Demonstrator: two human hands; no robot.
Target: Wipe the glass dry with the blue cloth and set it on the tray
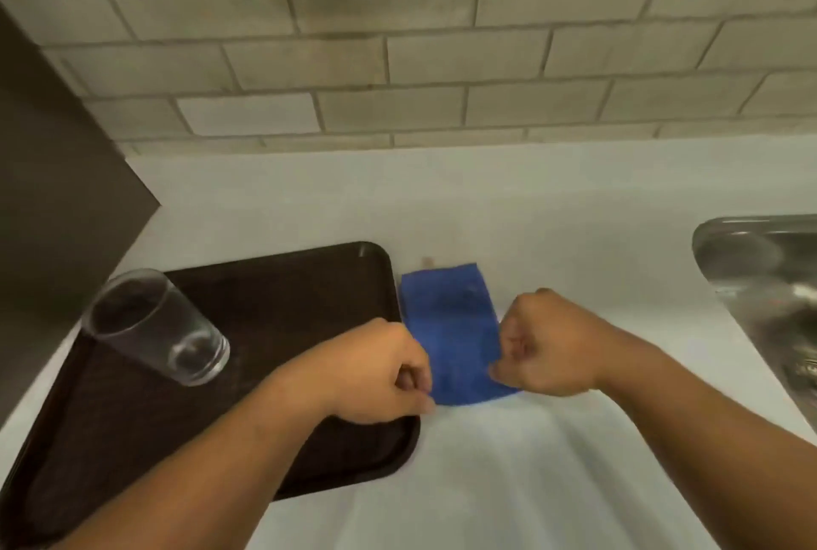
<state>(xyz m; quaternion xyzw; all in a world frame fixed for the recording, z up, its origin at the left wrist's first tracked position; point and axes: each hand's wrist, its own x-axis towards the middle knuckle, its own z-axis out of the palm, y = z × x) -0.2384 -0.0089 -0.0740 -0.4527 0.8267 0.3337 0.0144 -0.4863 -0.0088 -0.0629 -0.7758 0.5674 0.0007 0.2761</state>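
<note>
Glass (157,324): upright on the brown tray (283,284), frame's left, already set down.
Blue cloth (455,337): flat on the counter, centre frame, beside the tray.
Left hand (376,372): fingers curled, pinching the cloth's near left corner to straighten it, I judge.
Right hand (544,346): fisted, pinching its right edge.

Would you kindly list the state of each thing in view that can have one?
glass: upright on the tray, empty, nobody holding it
tray: flat on the counter, holds only the glass
blue cloth: folded, lying on the counter
left hand: pinching the cloth's near left edge
right hand: pinching the cloth's near right edge
</note>
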